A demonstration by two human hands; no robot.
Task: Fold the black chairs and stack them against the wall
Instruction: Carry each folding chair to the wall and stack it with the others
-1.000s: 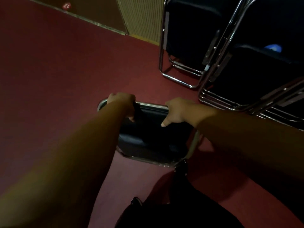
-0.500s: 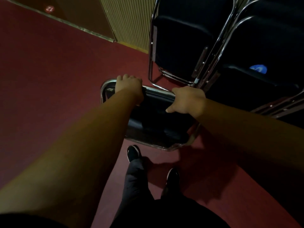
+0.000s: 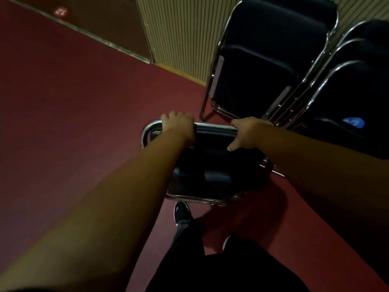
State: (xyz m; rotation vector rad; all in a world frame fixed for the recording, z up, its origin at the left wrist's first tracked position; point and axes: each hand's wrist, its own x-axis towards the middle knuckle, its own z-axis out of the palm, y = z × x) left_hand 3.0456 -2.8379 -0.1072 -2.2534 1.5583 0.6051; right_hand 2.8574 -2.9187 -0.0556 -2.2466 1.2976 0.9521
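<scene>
my left hand (image 3: pixel 177 125) and right hand (image 3: pixel 247 133) are both curled round the top chrome rail (image 3: pixel 214 125) of the folded black padded chair (image 3: pixel 210 165). it's just in front of the stack of folded black chairs (image 3: pixel 269 60) leaning on the ribbed beige wall (image 3: pixel 179 39). i'd line it up parallel to that stack, then lean it flush.

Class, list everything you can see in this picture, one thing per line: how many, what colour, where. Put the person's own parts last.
held chair: one, black with chrome frame, centre
stacked chairs: several, number unclear, black with chrome frames, upper right by the wall
label: one, blue, on a stacked chair, right
carpet: dark red, the floor
wall panel: one, beige, ribbed, top centre
round marker: one, red, marked 12, top left
shoe: one clearly seen, black, below the held chair
trousers: black, bottom centre
left hand: grips the chair's top rail, left part
right hand: grips the same rail, right part
</scene>
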